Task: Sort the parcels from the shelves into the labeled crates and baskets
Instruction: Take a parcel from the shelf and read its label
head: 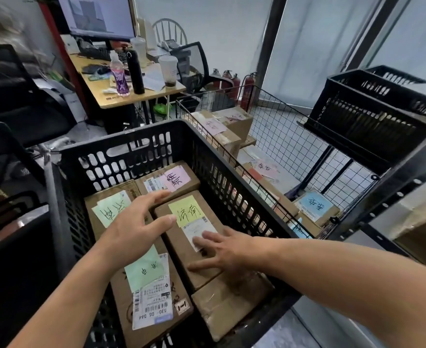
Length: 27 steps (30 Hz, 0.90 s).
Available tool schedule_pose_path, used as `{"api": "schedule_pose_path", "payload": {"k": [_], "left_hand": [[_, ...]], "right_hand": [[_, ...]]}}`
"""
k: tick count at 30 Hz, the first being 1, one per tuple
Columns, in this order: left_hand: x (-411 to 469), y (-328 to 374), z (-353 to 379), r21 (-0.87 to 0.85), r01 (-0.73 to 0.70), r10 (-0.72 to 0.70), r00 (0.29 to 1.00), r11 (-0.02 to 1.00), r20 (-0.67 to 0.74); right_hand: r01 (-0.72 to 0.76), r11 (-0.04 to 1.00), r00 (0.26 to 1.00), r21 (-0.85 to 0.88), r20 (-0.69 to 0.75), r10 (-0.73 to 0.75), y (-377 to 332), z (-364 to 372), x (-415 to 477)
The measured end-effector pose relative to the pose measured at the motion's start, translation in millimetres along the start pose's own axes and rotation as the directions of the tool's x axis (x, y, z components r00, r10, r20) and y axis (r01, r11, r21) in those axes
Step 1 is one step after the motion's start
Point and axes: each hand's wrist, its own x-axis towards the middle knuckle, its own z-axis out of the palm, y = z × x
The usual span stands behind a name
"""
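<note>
Both of my arms reach into the black slatted plastic crate [131, 151], which holds five brown cardboard parcels packed close together. My right grip [227, 249] is released, fingers straight and spread, lying flat on the brown cardboard parcel with the yellow note [174, 244], partly covering its white shipping label. My left grip [134, 227] is likewise released, fingers extended and fanned, positioned over the far left edge of that same parcel; whether it touches the cardboard cannot be told. That parcel lies in the middle of the crate. Behind it lies the brown parcel with the pink note [181, 183]; to its left, the brown parcel with the pale green note [91, 204]; nearer me, the long brown parcel with the mint note and barcode label [154, 320]; at near right, a plain taped brown parcel [229, 305]. To the right stands a black wire basket [282, 126] holding further noted parcels. A second black plastic crate [370, 109] sits on the dark metal shelf [395, 177]. A wooden bench [101, 89] stands beyond.
</note>
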Motion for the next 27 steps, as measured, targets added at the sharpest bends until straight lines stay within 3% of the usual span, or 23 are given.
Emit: {"api": "schedule_pose_path", "payload": {"k": [4, 6, 8, 10, 11, 13, 16, 19, 23, 27], "left_hand": [[-4, 8, -7, 0.042, -0.027, 0.027, 1.000, 0.999, 0.007], [-4, 12, -18, 0.107, -0.039, 0.038, 0.999, 0.993, 0.015], [-1, 22, -27, 0.174, -0.037, 0.042, 0.999, 0.984, -0.022], [1, 39, -30, 0.262, -0.039, 0.071, 0.991, 0.964, -0.113], [3, 51, -27, 0.305, -0.057, 0.105, 0.984, 0.951, -0.145], [7, 83, -9, 0.373, -0.136, 0.211, 0.963, 0.918, -0.167], [7, 138, 42, 0.498, -0.276, 0.387, 0.913, 0.822, -0.132], [-7, 192, 110, 0.530, -0.400, 0.497, 0.867, 0.748, -0.045], [-46, 271, 208, 0.425, -0.587, 0.599, 0.791, 0.689, 0.122], [-94, 354, 305, 0.318, -0.731, 0.680, 0.681, 0.604, 0.274]], "right_hand": [[0.007, 1.000, 0.999, 0.008, -0.039, -0.007, 3, -7, 0], [-0.039, 0.981, 0.972, 0.190, -0.219, 0.081, 3, -25, -18], [-0.059, 0.927, 0.832, 0.371, -0.495, 0.251, 5, -43, -43], [-0.056, 0.937, 0.602, 0.344, -0.737, 0.307, 5, -56, -73], [-0.093, 0.948, 0.505, 0.304, -0.807, 0.308, 4, -59, -90], [-0.218, 0.929, 0.407, 0.299, -0.837, 0.365, 3, -56, -136], [-0.384, 0.796, 0.292, 0.468, -0.756, 0.586, 4, -22, -215], [-0.596, 0.549, 0.260, 0.586, -0.506, 0.822, -6, 36, -301], [-0.741, 0.262, 0.079, 0.618, -0.307, 0.948, -51, 120, -413], [-0.761, -0.066, -0.112, 0.645, -0.030, 0.993, -111, 192, -513]]}}
